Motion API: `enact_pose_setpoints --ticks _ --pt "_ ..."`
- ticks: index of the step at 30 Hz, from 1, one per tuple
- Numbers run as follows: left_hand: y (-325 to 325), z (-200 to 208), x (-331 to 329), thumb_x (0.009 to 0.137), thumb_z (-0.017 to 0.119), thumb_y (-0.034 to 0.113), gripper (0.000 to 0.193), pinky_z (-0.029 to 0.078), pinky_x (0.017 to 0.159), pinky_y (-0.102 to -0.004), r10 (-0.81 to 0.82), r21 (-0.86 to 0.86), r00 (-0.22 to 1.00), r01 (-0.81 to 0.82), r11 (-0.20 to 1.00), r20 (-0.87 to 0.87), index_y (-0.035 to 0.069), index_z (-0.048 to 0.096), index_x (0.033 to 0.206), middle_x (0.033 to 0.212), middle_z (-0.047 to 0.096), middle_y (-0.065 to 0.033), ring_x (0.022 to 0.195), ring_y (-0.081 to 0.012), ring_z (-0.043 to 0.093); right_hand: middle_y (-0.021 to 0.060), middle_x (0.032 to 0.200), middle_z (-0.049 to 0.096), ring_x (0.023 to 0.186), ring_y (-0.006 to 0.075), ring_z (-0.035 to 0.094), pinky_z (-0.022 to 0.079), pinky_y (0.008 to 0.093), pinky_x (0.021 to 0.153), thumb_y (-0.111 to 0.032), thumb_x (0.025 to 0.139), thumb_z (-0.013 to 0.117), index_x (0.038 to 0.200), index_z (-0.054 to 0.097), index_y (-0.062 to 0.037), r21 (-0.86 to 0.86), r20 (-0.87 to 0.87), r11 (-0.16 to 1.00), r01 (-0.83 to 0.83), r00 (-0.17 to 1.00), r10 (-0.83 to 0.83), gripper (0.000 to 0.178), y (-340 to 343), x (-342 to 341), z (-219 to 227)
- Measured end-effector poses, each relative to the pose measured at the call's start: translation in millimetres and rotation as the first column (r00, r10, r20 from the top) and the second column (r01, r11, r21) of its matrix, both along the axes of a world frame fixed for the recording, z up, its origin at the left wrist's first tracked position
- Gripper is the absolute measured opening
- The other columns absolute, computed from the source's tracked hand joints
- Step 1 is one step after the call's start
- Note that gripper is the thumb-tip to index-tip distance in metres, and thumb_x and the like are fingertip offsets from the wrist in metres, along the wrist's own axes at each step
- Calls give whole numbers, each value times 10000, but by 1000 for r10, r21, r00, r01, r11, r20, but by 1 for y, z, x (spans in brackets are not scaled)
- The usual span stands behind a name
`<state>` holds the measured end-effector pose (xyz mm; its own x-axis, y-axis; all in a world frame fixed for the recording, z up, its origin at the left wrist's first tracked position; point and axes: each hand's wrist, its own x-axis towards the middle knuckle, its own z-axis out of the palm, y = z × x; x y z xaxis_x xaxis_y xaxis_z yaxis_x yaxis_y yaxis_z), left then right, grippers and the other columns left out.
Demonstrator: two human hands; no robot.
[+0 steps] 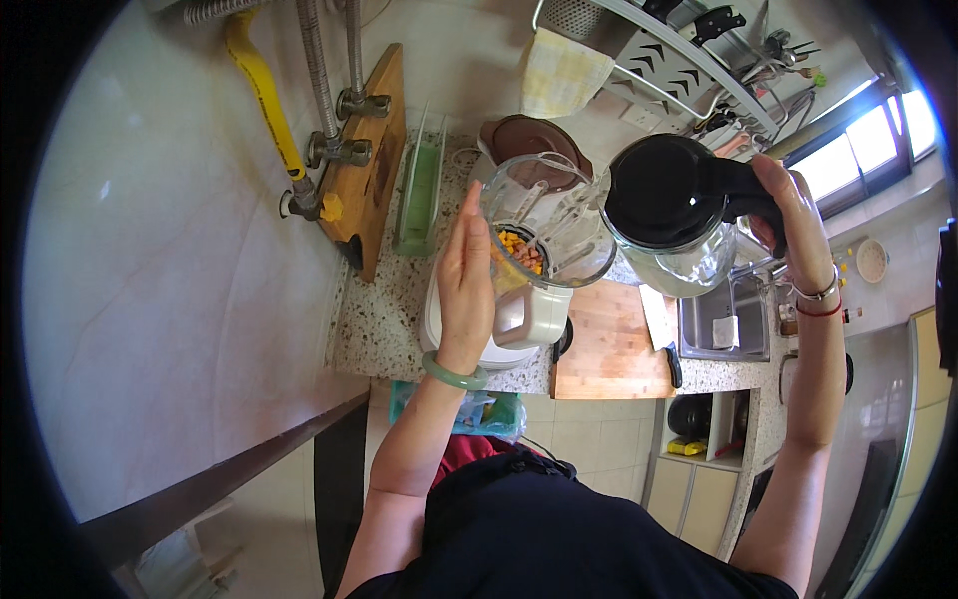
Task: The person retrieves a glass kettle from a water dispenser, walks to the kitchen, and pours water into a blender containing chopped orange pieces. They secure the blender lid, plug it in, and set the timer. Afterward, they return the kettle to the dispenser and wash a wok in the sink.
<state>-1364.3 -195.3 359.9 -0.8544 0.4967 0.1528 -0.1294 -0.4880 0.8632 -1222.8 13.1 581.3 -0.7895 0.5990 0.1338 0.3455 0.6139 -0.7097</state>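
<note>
My right hand (793, 205) is wrapped round the black handle of a glass pitcher (684, 272) with a black lid. The pitcher is raised, its spout side over the rim of a clear blender jar (591, 255). Small orange and pinkish diced pieces (521, 252) lie at the bottom of the jar, which stands on a white blender base (531, 315). Flat against the jar's left side rests my left hand (465, 275), fingers stretched out. I cannot tell whether liquid is flowing from the pitcher.
A wooden cutting board (604, 349) lies right of the blender, with a knife (659, 329) on its right edge. Beyond is a metal sink (711, 339). At left, a green rack (423, 195) and an upright wooden board (371, 180) stand by the wall. A brown lid (544, 138) sits behind the jar.
</note>
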Motion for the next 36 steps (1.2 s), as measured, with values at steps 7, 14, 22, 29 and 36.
enact_pose_setpoints --ticks 7,14,22,29,36 --pt "-2 -1 1 1046 357 292 522 237 1130 -353 -6 -18 1000 6 1000 -7 2 303 1476 1532 314 -119 1419 -220 277 -38 461 397 397 40 337 235 230 406 -575 906 520 586 558 -62 67 69 997 -41 997 36 606 3 -8 1" --pt "-1 3 3 1047 352 298 521 235 1131 -350 -9 -38 1000 8 999 -23 1 308 1474 1529 318 -122 1417 -220 281 -43 431 373 388 40 340 241 221 408 -549 902 522 547 558 -41 114 108 993 -40 994 27 620 3 -10 5" --pt "-2 3 3 1049 348 304 521 234 1133 -346 -2 -41 1000 2 999 -17 0 314 1471 1525 323 -124 1415 -220 285 -2 528 456 436 36 386 260 206 409 -507 895 567 656 619 9 284 -2 952 -114 993 120 570 10 -15 -2" --pt "-2 4 3 1050 344 309 521 232 1134 -343 7 -50 1000 -8 999 -24 0 319 1469 1522 327 -127 1413 -221 289 -13 516 445 418 35 382 252 207 401 -525 891 565 634 592 -8 136 103 990 -47 994 33 578 5 -19 7" --pt "-2 2 4 1051 339 314 522 230 1135 -340 10 -50 1000 -11 999 -24 -1 323 1467 1520 332 -129 1411 -221 292 -40 457 395 389 38 367 237 217 386 -587 877 540 580 573 -39 140 193 985 -102 978 74 623 12 -23 8"
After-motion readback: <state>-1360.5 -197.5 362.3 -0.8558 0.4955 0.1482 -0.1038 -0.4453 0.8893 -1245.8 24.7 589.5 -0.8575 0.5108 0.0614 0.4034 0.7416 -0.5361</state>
